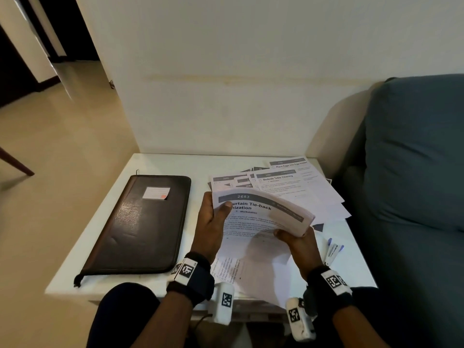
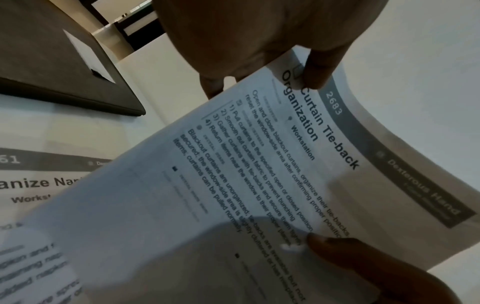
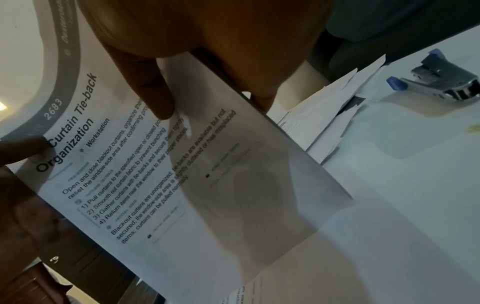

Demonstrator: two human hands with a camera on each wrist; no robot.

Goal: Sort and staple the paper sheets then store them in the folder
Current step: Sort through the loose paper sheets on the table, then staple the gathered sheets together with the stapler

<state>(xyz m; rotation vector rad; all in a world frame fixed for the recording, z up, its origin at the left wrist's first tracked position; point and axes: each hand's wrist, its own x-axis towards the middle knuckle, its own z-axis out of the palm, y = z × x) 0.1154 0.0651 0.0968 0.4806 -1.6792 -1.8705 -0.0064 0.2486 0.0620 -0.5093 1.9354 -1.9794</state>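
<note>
Both hands hold a bent stack of printed sheets [image 1: 261,217] above the white table; its top page reads "Curtain Tie-back Organization", number 2683 [image 2: 259,164] [image 3: 155,174]. My left hand [image 1: 213,222] grips the stack's left edge, thumb on the page. At the right edge my right hand [image 1: 296,239] pinches the stack, thumb on top. A closed dark leather folder [image 1: 140,222] lies to the left of the hands. On the table right of my right wrist lies a blue and metal stapler [image 1: 332,249] [image 3: 441,80].
More printed sheets [image 1: 288,182] are fanned out at the table's back right, and others [image 1: 251,277] lie under the hands. A teal sofa [image 1: 414,172] stands against the table's [image 1: 163,164] right side. A wall runs behind the table, with open floor to the left.
</note>
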